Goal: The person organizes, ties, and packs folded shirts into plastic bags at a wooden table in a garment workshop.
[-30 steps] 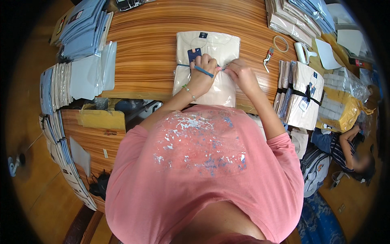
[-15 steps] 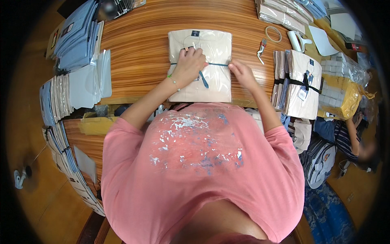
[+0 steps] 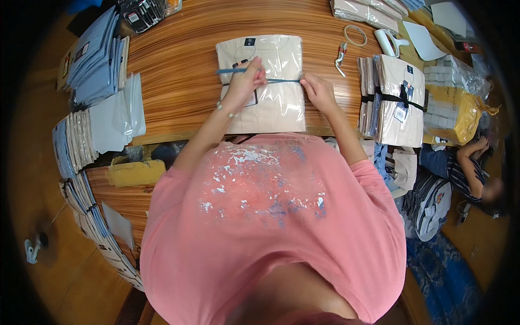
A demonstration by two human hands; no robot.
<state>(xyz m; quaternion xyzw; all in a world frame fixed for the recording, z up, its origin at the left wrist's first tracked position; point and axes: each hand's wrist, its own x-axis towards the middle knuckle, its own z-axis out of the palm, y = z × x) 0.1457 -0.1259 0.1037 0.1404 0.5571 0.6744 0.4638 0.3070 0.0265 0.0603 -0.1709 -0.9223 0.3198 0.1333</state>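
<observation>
A stack of folded cream garments in clear plastic bags [image 3: 276,111] lies in front of me at the table's near edge. Across its middle runs a blue-green cloth strip [image 3: 284,81]. My left hand [image 3: 246,81] is closed on the strip above the stack, and a loose end sticks out to the left of the fist. At the stack's right edge my right hand [image 3: 318,91] pinches the strip where it passes over the side. A dark tag on the top garment is partly covered by my left hand.
Right of me stands a similar bundle [image 3: 401,97] tied with a black strip. Beyond it lie a white tape-like handle tool [image 3: 391,43], a ring [image 3: 355,36] and a small red-and-white tool [image 3: 340,58]. Blue bagged garments [image 3: 97,59] pile up at left. A person [image 3: 466,170] sits at far right.
My left hand has lifted and turned, and the strip's loose end now points left instead of hanging toward me. My right hand stays at the stack's right edge.
</observation>
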